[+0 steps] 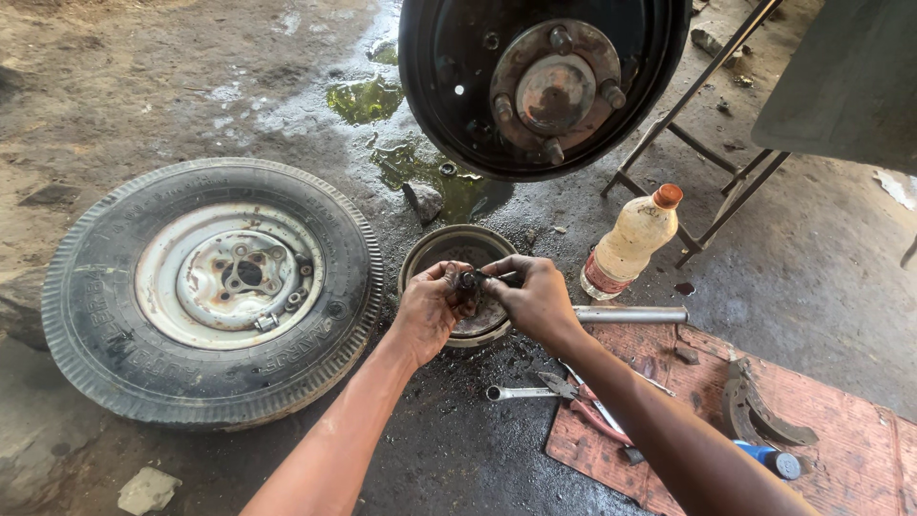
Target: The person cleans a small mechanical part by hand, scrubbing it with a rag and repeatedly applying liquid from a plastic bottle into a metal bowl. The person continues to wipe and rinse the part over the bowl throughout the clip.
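Black greasy small part [468, 281] pinched between both hands, over brake drum [430, 250].

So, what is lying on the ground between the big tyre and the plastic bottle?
In the head view, a round brake drum lies between the tyre and the bottle, with both hands above it gripping a small dark part.

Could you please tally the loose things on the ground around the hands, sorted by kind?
Wheel: 1
Brake drum: 1
Bottle: 1
Pipe: 1
Spanner: 1
Pliers: 1
Brake shoe: 1
Small dark part held between left hand and right hand: 1
Total: 8
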